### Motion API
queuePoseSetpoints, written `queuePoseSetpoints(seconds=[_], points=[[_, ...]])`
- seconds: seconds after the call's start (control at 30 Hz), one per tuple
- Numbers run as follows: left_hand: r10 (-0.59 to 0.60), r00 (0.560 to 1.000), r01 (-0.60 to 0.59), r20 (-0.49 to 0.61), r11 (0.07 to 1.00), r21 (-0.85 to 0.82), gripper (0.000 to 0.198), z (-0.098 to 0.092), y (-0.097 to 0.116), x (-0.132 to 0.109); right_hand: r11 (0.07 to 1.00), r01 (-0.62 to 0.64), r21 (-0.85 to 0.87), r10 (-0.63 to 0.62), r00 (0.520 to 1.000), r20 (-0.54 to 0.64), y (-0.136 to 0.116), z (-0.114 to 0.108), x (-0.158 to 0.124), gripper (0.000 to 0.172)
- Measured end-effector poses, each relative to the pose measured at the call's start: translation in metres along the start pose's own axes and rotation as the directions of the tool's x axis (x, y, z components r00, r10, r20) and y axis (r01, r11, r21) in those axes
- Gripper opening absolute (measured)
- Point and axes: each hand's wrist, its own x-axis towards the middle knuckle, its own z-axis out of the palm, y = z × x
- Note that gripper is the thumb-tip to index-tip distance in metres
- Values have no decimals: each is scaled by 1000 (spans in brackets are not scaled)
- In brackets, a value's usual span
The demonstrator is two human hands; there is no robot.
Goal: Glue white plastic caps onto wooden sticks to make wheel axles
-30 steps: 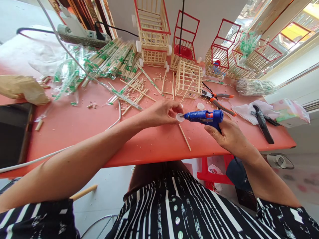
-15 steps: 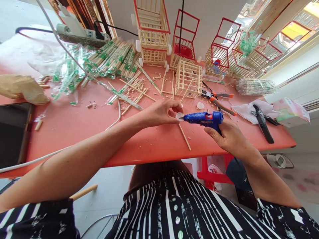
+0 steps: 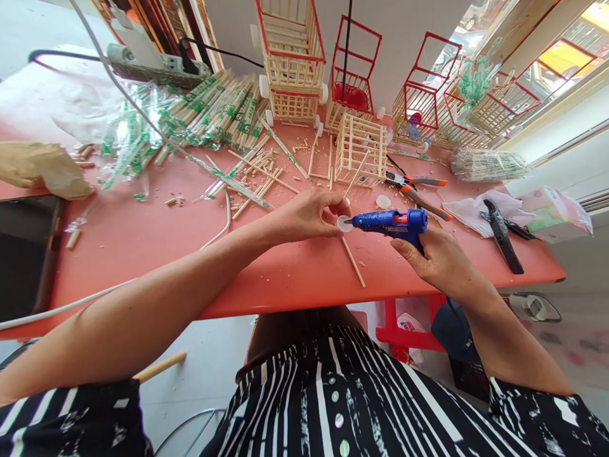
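Observation:
Between the thumb and fingers of my left hand (image 3: 316, 216) is a small white bottle cap (image 3: 343, 224), held just above the table. My right hand (image 3: 440, 257) grips a blue glue gun (image 3: 387, 221) by its handle, with the nozzle pointing left at the cap. The nozzle tip meets or nearly meets the cap; I cannot tell which. Beyond my hands stands a small basket frame of wooden sticks (image 3: 360, 152), one stick leaning against it. Another white cap (image 3: 383, 202) lies on the table close to the glue gun. A loose stick (image 3: 353, 262) lies below my left fingers.
Several stick-built toy carts (image 3: 292, 60) with red edges line the back. Wrapped chopsticks (image 3: 223, 111) are heaped at the back left. Pliers (image 3: 419, 190), a black clamp-like tool (image 3: 502, 235) and a tissue pack (image 3: 554, 214) lie at the right. A power strip (image 3: 157, 68) trails cables.
The glue gun has shifted slightly up and to the right, with its nozzle still at the cap. My left hand and the cap have hardly moved.

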Motion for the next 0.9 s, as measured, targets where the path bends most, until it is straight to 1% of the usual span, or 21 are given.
queuePoseSetpoints(seconds=[0.17, 0.3, 0.57, 0.9], points=[[-10, 1000, 10, 0, 1000, -8, 24, 0, 0, 0, 1000, -20, -2, 20, 1000, 11, 1, -2, -3, 42], [-6, 1000, 6, -1, 1000, -8, 23, 0, 0, 0, 1000, -6, 0, 6, 999, 32, 2, -4, -4, 40], [2, 1000, -2, 10, 1000, 17, 23, -1, 1, 0, 1000, 27, 6, -27, 999, 17, 0, 0, -2, 36], [12, 1000, -13, 7, 999, 35, 25, 0, 0, 0, 999, 22, -28, -21, 1000, 13, 0, -1, -1, 43]])
